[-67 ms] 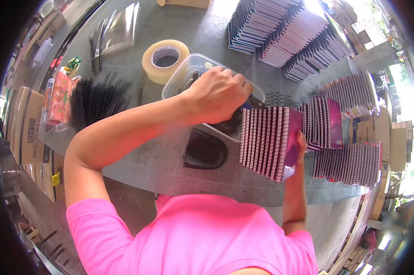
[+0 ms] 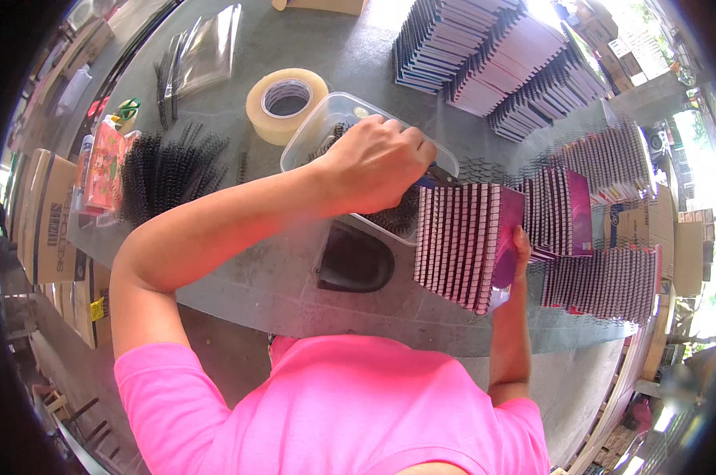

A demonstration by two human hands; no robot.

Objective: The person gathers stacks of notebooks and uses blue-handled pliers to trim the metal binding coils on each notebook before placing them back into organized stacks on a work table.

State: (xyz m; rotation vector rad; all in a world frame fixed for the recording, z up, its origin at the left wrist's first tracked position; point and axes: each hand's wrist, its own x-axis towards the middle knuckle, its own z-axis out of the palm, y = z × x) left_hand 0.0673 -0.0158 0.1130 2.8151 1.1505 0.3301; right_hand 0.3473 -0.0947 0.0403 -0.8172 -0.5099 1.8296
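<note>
My left hand (image 2: 383, 162) is closed over a small tool with blue handles, which looks like pliers (image 2: 431, 180), at the upper end of a stack of spiral notebooks (image 2: 457, 245). Most of the tool is hidden under my fingers. My right hand (image 2: 522, 249) grips that stack from its right side, against the purple cover, so the coil edges face me. Below my left hand is a clear plastic tub (image 2: 301, 142) with black coil pieces (image 2: 397, 218) in it. Loose coil ends stick out beyond the notebooks at the top.
A tape roll (image 2: 257, 111) lies beside the tub, a black oval pad (image 2: 356, 257) in front. Black coils (image 2: 168, 178) are heaped at left. More notebook stacks (image 2: 599, 285) stand at right, with blue-edged books (image 2: 445, 43) at the back. Cardboard boxes (image 2: 53, 214) flank the table.
</note>
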